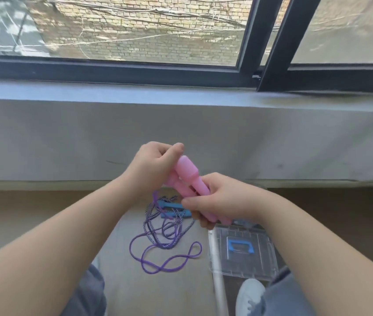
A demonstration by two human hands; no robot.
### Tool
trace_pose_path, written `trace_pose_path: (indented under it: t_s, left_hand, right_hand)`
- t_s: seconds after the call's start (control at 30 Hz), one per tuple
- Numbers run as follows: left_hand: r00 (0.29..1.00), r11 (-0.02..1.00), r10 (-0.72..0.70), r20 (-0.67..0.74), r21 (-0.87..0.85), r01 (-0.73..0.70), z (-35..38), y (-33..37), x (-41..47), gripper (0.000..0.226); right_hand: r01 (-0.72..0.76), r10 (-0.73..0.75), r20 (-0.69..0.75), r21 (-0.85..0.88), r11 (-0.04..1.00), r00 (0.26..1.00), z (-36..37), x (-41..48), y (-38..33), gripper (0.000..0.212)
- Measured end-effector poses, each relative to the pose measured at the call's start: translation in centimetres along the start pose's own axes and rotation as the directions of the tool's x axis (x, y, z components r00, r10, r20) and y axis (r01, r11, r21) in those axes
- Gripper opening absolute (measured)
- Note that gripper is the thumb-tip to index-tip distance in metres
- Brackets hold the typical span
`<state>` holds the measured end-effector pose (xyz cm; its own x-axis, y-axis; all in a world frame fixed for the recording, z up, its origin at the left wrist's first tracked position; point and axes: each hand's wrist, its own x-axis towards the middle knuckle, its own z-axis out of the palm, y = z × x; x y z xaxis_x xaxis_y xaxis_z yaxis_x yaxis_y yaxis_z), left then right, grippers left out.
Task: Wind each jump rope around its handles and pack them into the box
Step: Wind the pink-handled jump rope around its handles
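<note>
My right hand (222, 199) grips two pink jump rope handles (189, 176) held side by side, their thick ends pointing up and left. My left hand (155, 165) is closed just left of the handles' tops, pinching the purple rope (169, 261), which drops from it to loose loops on the floor. A second rope, dark striped cord (155, 226), lies tangled on the floor with its blue handles (171, 209) under my hands. A clear plastic box (242, 252) with a blue handle on its lid sits on the floor at lower right.
A grey wall and window sill (181, 94) stand straight ahead, with a black-framed window above. My knees in jeans and a white shoe (249, 295) show at the bottom. A white rod (217, 270) lies along the box's left side.
</note>
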<state>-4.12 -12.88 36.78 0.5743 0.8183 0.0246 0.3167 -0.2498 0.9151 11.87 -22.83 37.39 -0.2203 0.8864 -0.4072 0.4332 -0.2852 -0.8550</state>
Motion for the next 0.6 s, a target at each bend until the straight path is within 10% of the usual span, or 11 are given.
trace_pose_path:
  t_s: [0.3,0.47,0.6]
  left_hand:
    - [0.980,0.994,-0.093,-0.176,0.045,0.102,1.0,-1.9,1.9,0.057]
    - [0.964,0.966,-0.160,-0.213,-0.236,0.109,-0.3,-1.7,3.9,0.050]
    - [0.934,1.000,0.021,-0.357,-0.005,-0.025,0.8,-3.0,3.6,0.044]
  right_hand:
    - [0.010,-0.011,-0.037,-0.020,1.000,0.999,-0.5,1.0,1.9,0.014]
    - [0.029,-0.015,-0.063,0.228,0.973,0.998,-1.4,2.0,1.6,0.014]
    - [0.066,0.000,-0.169,0.389,0.919,0.986,-1.4,3.0,1.3,0.006]
